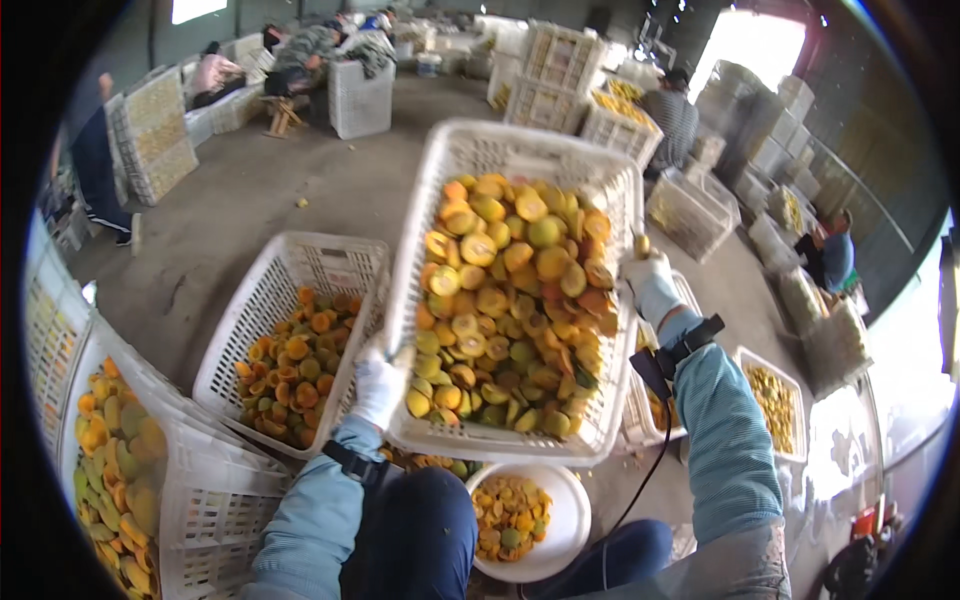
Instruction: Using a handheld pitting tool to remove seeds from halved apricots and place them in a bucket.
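White-gloved, the left grip [380, 388] and right grip [652, 287] clasp a perforated plastic crate [535, 150] by its sides — loaded with yellow-orange fruit [510, 290] (rounded, many halved) — before the knees [428, 515]; a smooth, round white basin [577, 508] below holds cut pieces [508, 515].

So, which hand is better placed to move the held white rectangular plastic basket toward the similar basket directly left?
Probably the white-gloved left hand: it grips the held basket on its left side, nearest the similar basket. The right hand grips the opposite side.
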Tool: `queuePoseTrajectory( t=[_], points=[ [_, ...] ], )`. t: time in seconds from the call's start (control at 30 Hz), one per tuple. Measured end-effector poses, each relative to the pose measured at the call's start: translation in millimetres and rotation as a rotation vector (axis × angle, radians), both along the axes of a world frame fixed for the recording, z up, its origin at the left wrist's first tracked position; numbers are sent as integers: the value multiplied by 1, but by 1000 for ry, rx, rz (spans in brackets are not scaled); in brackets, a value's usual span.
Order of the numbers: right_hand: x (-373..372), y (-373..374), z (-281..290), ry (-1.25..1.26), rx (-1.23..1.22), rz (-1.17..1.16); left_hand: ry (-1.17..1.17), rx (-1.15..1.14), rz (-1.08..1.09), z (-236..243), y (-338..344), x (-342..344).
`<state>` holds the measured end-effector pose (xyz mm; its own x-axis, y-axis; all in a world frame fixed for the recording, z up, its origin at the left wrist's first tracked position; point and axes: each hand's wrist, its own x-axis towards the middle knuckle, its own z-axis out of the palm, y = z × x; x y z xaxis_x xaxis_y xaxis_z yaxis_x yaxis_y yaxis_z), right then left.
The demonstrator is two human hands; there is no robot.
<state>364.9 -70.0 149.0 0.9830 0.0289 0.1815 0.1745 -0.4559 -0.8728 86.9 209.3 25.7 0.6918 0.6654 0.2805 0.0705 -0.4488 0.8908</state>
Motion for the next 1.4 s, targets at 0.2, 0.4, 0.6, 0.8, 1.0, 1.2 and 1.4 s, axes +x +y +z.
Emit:
queuePoseTrajectory(
  t=[0.2, 0.4, 0.6, 0.8, 1.0, 1.2, 1.4],
  points=[
    [-24, -24, -5, 107, 400, 63, 13, 85, -22, 4, -14, -5],
    [-51, -25, -17, -81, 242, 103, -57, -28, 9, -3, -15, -14],
    [-43, -38, -13, -79, 89, -18, -85, 10, -79, -9, -15, 13],
    [-48, -30, -12, 51, 119, 23, 83, 75, -60, -14, -11, -3],
    [-31, -34, -12, 14, 60, -10, 25, 119, -87, -15, -6, -3],
    [-70, -68, -27, 75, 240, 55, 116, -60, -242, 0, -11, -15],
    [-193, -111, -22, 40, 341, 72, 443, 226, -356, 49, -4, -49]
  ],
)
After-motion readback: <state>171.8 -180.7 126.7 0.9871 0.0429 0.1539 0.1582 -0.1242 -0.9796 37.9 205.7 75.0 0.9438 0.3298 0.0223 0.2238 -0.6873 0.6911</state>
